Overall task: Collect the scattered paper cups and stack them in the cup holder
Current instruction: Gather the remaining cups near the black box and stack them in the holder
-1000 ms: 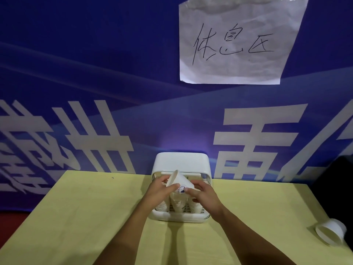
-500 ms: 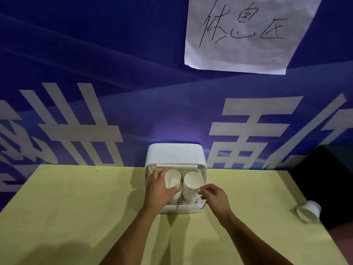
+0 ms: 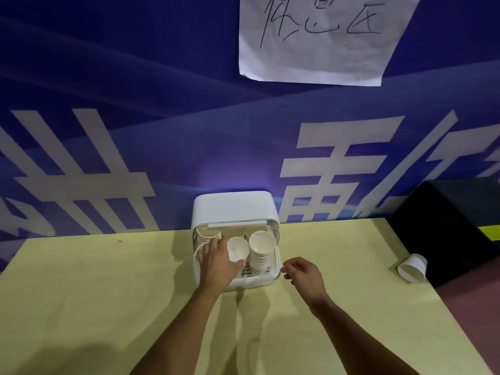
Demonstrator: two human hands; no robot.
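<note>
cup holder (image 3: 234, 209): white plastic box with a rounded top and an open front; sits at the table's far edge, against the banner.
left hand (image 3: 217, 265): reaches into the holder's front left part; fingers and thumb are curled round a cup, gripping it.
held cup (image 3: 238, 250): white paper, mouth tipped up and forward; in the holder's middle, just left of the stack. Base is hidden, so can't tell if it rests on anything.
cup stack (image 3: 260, 253): tall nest of white cups, upright, on the right side of the holder.
other cups (image 3: 209, 234): stacked rims at the holder's back left; one more rim shows left of the left hand, partly hidden.
right hand (image 3: 304, 274): above the table, just beside the holder's front right corner; fingers loosely curled, nothing in them.
loose cup (image 3: 412, 267): on its side at the table's right edge, mouth toward front left; well apart from the holder.
table (image 3: 94, 299): pale yellow top.
banner (image 3: 108, 109): blue with big white characters; covers the wall behind.
paper sheet (image 3: 324, 58): white with handwritten characters; stuck on the banner above the holder.
black block (image 3: 443, 228): dark shape right of the table; can't tell what it is.
</note>
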